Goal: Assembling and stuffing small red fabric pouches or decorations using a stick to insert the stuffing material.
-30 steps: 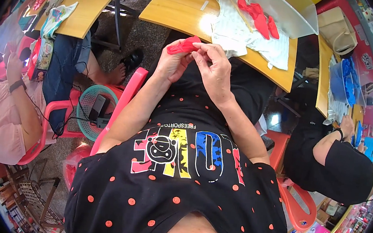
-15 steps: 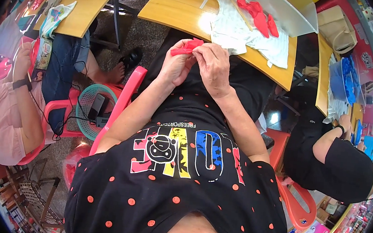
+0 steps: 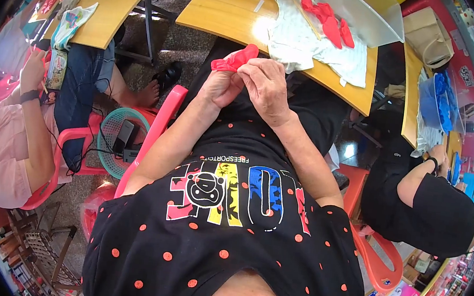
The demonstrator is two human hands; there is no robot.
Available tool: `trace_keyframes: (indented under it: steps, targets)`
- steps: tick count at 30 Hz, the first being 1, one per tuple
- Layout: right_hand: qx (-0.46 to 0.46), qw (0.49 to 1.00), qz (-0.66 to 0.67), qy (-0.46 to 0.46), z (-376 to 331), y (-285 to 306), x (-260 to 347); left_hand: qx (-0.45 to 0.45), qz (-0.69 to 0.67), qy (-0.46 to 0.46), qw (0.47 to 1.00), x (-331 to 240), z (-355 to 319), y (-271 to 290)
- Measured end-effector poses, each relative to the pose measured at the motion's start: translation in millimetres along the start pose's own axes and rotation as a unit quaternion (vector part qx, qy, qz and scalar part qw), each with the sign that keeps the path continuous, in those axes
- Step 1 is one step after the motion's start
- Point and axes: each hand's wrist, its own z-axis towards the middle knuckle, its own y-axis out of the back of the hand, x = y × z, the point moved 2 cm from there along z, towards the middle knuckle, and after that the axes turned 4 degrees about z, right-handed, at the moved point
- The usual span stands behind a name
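Red cloth [image 3: 237, 60] has shifted since half a second ago: smooth rounded end now pokes up and rightward, where crumpled folds showed. Right hand [image 3: 265, 89] slid slightly down, its grip pinching cloth's lower edge between thumb and fingertips. Left hand [image 3: 220, 87] grips cloth from other side, fingertips partly covered by it. Cloth held above lap, by near edge of desk [image 3: 221, 15]. Beyond, on desk: white garment [image 3: 293, 33], red pieces [image 3: 330, 25] atop, clear bin [image 3: 369, 18] alongside.
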Motion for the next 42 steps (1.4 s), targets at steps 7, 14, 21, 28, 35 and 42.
trace_keyframes:
  steps: [7, 14, 21, 28, 35, 42]
  targets:
    - [0.012, 1.0, -0.004, -0.006, -1, -4, -1, -0.012, 0.034, 0.021, 0.999, -2, 1, -3]
    - [-0.041, 0.96, 0.179, -0.214, -8, -7, -11, -0.032, 0.05, 0.005, 0.998, -1, -2, -13]
    - [-0.059, 0.878, 0.295, -0.372, -3, -5, -10, -0.092, 0.031, -0.023, 0.995, 11, -2, -14]
    - [-0.073, 0.852, 0.329, -0.401, -10, -11, -19, -0.04, 0.014, -0.032, 0.999, 8, -4, -22]
    - [-0.07, 0.804, 0.381, -0.451, -20, -18, -46, 0.049, 0.016, 0.018, 0.998, 6, -8, -18]
    - [-0.028, 0.771, 0.444, -0.455, -20, -14, -52, -0.013, 0.109, -0.002, 0.994, 7, -4, -22]
